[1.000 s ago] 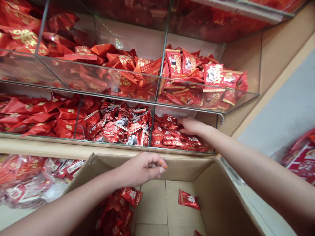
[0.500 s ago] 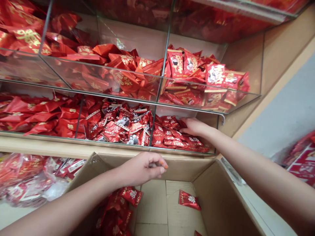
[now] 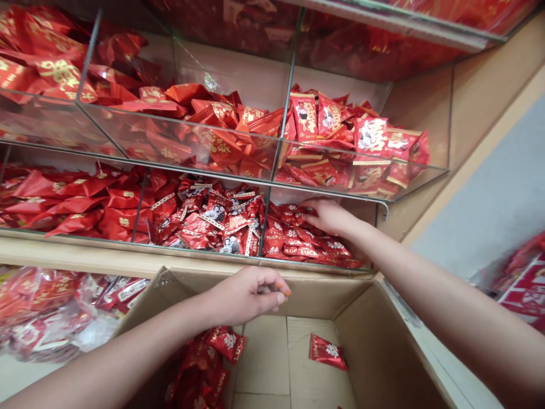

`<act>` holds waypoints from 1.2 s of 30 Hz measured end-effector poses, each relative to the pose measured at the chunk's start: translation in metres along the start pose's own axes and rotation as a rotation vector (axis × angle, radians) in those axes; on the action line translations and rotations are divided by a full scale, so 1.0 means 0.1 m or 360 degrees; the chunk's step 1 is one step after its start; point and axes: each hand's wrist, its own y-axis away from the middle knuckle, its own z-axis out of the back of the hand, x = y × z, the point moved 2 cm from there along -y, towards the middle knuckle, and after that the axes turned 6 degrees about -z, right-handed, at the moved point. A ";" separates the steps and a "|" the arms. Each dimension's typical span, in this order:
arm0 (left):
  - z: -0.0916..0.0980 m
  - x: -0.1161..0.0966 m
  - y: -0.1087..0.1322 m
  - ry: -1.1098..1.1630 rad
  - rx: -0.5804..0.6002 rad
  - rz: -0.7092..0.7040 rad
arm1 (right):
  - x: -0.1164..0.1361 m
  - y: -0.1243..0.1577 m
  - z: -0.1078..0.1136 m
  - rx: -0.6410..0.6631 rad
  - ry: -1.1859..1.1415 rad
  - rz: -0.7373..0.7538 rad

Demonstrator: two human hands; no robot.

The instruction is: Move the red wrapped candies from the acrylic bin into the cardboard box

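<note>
Reaching over the front edge of a clear glass display bin (image 3: 319,264), our right hand (image 3: 328,218) rests on a heap of small red foil packets with white print (image 3: 293,241) in the lower right compartment. Its fingers (image 3: 310,205) lie loosely spread and slightly curled on the pile, with no packet clearly pinched. Our left hand (image 3: 249,295) hangs above a brown corrugated cardboard carton (image 3: 366,346), its fingers curled close together, with orange-painted nails (image 3: 283,291). Something small may sit between fingertips and thumb, though the view is too poor to be sure. A heap of matching red packets (image 3: 225,343) lies against the carton's left side, and a single red packet (image 3: 327,352) lies flat on its floor. The step in hand looks like the right hand's reach into the bin; any lift from here would call for closing those fingers on a packet — and clearing the glass edge.
</note>
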 end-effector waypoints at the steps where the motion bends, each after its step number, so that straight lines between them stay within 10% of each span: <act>1: 0.00 0.01 0.00 0.0008 -0.0001 -0.0008 | 0.06 -0.03 -0.03 -0.0027 0.0001 0.0048; 18: 0.00 0.02 0.00 -0.0044 0.0022 -0.0051 | 0.44 -0.24 -0.19 0.0026 -0.0062 0.0037; 29: 0.01 0.01 0.01 -0.0071 0.0032 -0.0076 | 0.21 -0.23 -0.02 -0.0023 -0.0196 -0.0223; 36: 0.00 0.01 0.01 -0.0038 0.0011 -0.0065 | 0.59 -0.34 -0.15 -0.0085 0.0032 -0.0113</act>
